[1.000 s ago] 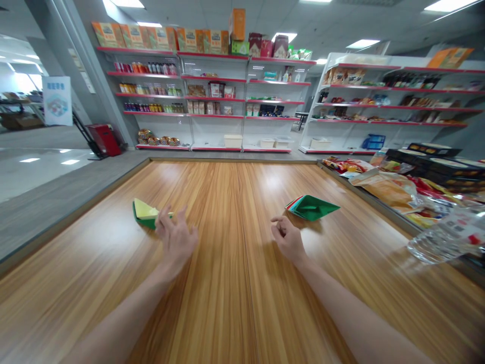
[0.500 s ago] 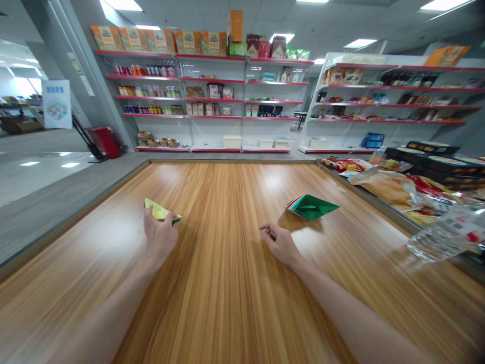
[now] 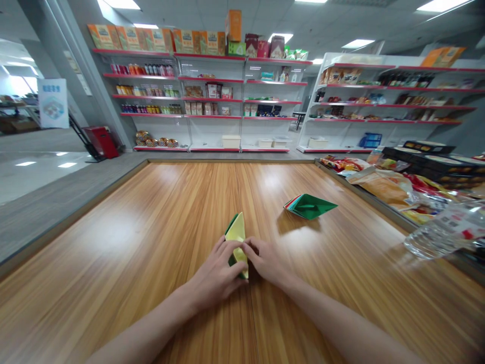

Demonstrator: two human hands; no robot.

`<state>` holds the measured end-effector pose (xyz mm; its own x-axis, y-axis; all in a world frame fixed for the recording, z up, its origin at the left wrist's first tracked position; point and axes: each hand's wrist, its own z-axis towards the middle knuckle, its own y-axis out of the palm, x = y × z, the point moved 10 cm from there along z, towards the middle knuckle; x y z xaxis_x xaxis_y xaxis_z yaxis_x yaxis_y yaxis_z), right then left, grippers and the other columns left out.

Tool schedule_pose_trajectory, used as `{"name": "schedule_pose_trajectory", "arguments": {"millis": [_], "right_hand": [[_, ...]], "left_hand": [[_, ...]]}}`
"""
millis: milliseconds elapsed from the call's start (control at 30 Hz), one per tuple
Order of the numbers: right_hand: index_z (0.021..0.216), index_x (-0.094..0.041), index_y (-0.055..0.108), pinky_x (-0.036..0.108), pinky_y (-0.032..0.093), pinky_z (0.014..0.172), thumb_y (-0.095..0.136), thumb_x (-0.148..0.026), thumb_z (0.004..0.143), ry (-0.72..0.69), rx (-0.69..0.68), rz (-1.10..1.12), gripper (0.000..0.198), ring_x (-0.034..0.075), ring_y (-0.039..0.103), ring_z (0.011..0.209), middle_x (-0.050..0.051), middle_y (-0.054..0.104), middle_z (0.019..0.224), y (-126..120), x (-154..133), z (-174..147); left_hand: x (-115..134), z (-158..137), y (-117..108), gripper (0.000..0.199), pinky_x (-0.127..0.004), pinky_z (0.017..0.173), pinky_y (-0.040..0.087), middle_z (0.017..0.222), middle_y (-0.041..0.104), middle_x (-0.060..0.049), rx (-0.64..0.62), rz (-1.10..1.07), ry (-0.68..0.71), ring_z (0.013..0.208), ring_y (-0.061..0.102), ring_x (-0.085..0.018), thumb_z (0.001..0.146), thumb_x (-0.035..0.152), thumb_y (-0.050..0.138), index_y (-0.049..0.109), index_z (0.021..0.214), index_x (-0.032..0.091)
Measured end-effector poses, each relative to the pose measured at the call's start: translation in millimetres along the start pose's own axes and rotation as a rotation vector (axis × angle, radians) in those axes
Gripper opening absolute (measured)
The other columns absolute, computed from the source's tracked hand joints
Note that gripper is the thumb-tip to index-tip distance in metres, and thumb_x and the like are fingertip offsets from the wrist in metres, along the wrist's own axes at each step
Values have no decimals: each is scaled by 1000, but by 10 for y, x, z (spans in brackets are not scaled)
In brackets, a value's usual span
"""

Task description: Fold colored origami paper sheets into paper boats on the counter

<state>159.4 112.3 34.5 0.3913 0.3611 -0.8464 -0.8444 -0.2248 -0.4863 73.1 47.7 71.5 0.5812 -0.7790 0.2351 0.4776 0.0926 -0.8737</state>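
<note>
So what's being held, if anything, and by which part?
The yellow-and-green folded paper, by its nearer part in the left grip; the right grip has its fingertips at the paper's middle, though whether they pinch it can't be told.

Two grips point(image 3: 220, 268) point(image 3: 268, 260); two folded paper shapes point(image 3: 237, 230) point(image 3: 314, 207).

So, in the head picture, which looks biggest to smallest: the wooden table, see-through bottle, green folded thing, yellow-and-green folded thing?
1. Wooden table
2. See-through bottle
3. Green folded thing and yellow-and-green folded thing: too alike to rank, as part of the second is covered.
</note>
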Motion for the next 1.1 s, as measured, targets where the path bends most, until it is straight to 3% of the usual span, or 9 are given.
{"name": "schedule_pose_trajectory", "arguments": {"millis": [167, 267, 367, 467, 567, 700, 833, 967, 1100], "right_hand": [[64, -16, 56, 22, 35, 49, 40, -49, 92, 116, -58, 17, 46, 12, 49, 51, -1, 53, 55, 104, 178, 12], [64, -16, 56, 22, 34, 46, 43, -50, 91, 118, -64, 15, 45, 12, 50, 51, 0, 55, 56, 111, 240, 36], [66, -17, 56, 22, 35, 47, 44, -46, 92, 81, -51, 25, 41, 12, 50, 52, 0, 56, 58, 96, 201, 34], [71, -16, 57, 22, 36, 49, 43, -44, 92, 56, -60, 50, 37, 12, 51, 53, 0, 56, 59, 102, 134, 10], [74, -16, 58, 22, 35, 48, 43, -45, 92, 51, -92, 61, 37, 12, 50, 51, 0, 55, 58, 128, 87, -11], [68, -16, 56, 22, 34, 47, 44, -45, 91, 28, -135, 28, 39, 12, 49, 51, 0, 54, 58, 160, 19, -25], [66, -16, 55, 23, 34, 46, 44, -45, 91, 39, -104, 38, 40, 12, 49, 51, 1, 55, 57, 127, 34, -19], [63, -17, 51, 23, 33, 43, 45, -47, 90, 99, -21, 87, 40, 12, 48, 47, 0, 53, 53, 47, 170, 1], [62, -18, 49, 22, 32, 41, 47, -48, 89, 156, 30, 175, 41, 11, 47, 43, 0, 52, 50, 6, 287, 17]], "left_hand": [[-68, -82, -159, 66, -48, 105, 35, 142, 29, -18, 126, -378, 24, 133, 31, -34, 74, 51, 68, 47, 129, 22], [-264, -138, -263, 58, -50, 108, 30, 140, 32, -16, 276, -554, -75, 133, 31, -33, 81, 47, 61, 44, 131, 23], [-565, -215, -203, 54, -49, 109, 29, 143, 31, -16, 418, -685, -313, 136, 28, -30, 87, 32, 56, 35, 136, 23], [-690, -201, 133, 64, -47, 105, 34, 139, 37, -18, 291, -1028, -469, 129, 40, -29, 88, 32, 56, 22, 141, 21], [-610, -161, 329, 62, -45, 100, 40, 133, 47, -16, 122, -1283, -499, 119, 50, -28, 86, 34, 58, 27, 138, 20], [-601, -158, 302, 57, -41, 98, 41, 123, 57, -13, 102, -1256, -547, 115, 53, -28, 80, 35, 66, 42, 129, 16], [-649, -179, 302, 60, -40, 94, 43, 120, 59, -13, 109, -1226, -591, 111, 55, -28, 79, 36, 67, 43, 129, 16], [-824, -239, 246, 56, -38, 96, 42, 124, 58, -12, 226, -1171, -635, 113, 54, -27, 78, 35, 67, 47, 126, 15], [-1158, -356, 220, 49, -39, 79, 51, 110, 64, -13, 379, -1186, -753, 92, 64, -26, 81, 43, 61, 49, 119, 14]]}}
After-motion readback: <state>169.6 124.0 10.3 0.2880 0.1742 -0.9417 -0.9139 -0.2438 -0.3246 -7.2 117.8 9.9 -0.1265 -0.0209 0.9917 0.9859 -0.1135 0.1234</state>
